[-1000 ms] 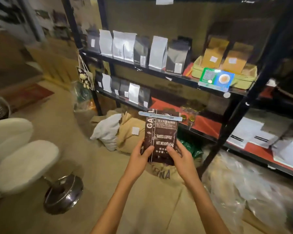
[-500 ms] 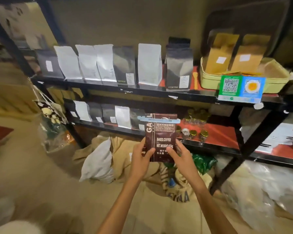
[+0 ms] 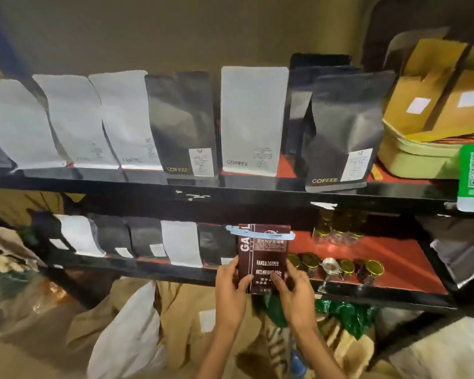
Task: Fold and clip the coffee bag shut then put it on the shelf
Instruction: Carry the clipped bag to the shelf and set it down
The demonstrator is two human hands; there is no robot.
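Note:
I hold a dark brown coffee bag (image 3: 263,253) upright, its folded top pinched by a light blue clip (image 3: 260,233). My left hand (image 3: 231,289) grips its lower left edge and my right hand (image 3: 296,289) grips its lower right edge. The bag is at the front edge of the lower shelf (image 3: 367,292), between a row of small bags and several jars. Whether its base rests on the shelf I cannot tell; my fingers hide it.
Black and white coffee bags (image 3: 253,121) line the upper shelf (image 3: 230,187). Gold-lidded jars (image 3: 340,268) stand on the red shelf liner right of the bag. A green tray (image 3: 411,160) with brown bags sits upper right. Burlap sacks (image 3: 181,318) lie on the floor below.
I have come closer to the shelves. Both hands carried the clipped bag forward, up to the lower shelf's front edge, beside the jars.

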